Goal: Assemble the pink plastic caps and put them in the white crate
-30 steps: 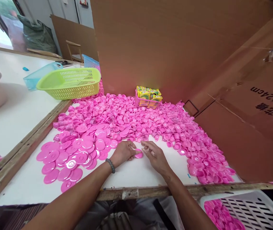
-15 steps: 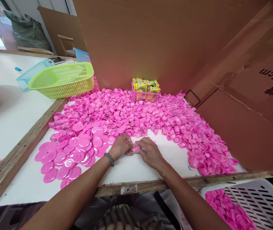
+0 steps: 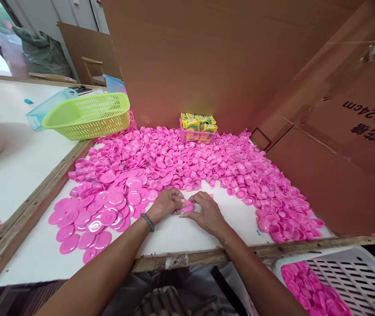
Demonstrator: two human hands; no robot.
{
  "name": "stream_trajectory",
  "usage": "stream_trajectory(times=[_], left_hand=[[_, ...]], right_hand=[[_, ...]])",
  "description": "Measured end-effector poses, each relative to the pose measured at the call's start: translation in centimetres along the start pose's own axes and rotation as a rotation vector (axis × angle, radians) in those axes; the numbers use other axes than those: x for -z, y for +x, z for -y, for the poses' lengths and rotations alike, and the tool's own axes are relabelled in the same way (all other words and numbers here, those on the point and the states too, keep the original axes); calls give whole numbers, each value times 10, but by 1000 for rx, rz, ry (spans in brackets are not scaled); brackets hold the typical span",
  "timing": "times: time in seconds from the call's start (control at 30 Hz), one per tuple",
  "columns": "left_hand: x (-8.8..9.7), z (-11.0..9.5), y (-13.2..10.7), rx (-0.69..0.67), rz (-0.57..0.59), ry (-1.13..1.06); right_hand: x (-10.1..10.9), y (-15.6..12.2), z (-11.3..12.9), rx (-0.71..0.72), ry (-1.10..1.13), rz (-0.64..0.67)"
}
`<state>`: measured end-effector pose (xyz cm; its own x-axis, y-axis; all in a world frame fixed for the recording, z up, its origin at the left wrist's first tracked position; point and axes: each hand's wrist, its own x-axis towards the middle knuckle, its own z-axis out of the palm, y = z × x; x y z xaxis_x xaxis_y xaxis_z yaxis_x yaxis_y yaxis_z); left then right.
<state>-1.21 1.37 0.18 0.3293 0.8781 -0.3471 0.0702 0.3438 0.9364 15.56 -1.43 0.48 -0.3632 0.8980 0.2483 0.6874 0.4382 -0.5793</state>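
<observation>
A small round pink plastic piece point(image 3: 187, 206) is held between my two hands over the white tabletop; whether it is a cup or a little plate I cannot tell. My left hand point(image 3: 166, 205), with a beaded bracelet at the wrist, pinches its left side. Thumb and forefinger of my right hand point(image 3: 207, 213) close around its upper and lower edges. To the left of my hands, pink toy plates point(image 3: 108, 215) lie in an overlapping spread. Behind and to the right, pink toy cups point(image 3: 187, 160) are heaped in a wide arc.
A pink basket point(image 3: 198, 137) of yellow boxes stands in the heap. The green basket point(image 3: 88, 116) sits at the back left by a wooden rail point(image 3: 32, 206). Cardboard walls point(image 3: 226, 66) rise behind and to the right. A white crate point(image 3: 355, 272) of pink pieces is low on the right.
The pink piece has turned and now shows a broader, rounder face. My right thumb and forefinger have spread wider around it. The camera view has shifted slightly.
</observation>
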Motion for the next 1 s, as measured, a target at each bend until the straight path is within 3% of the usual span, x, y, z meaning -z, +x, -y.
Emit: stream_trajectory(times=[0.17, 0.37, 0.77, 1.0], left_hand=[[-1, 2, 2, -38, -10, -27], [-1, 3, -2, -43, 21, -44], [-10, 4, -6, 55, -74, 5], [0, 4, -6, -37, 34, 3]], right_hand=[[2, 0, 0, -18, 106, 104], [-2, 0, -5, -36, 114, 60], [-9, -2, -2, -22, 39, -35], [-4, -3, -11, -116, 287, 42]])
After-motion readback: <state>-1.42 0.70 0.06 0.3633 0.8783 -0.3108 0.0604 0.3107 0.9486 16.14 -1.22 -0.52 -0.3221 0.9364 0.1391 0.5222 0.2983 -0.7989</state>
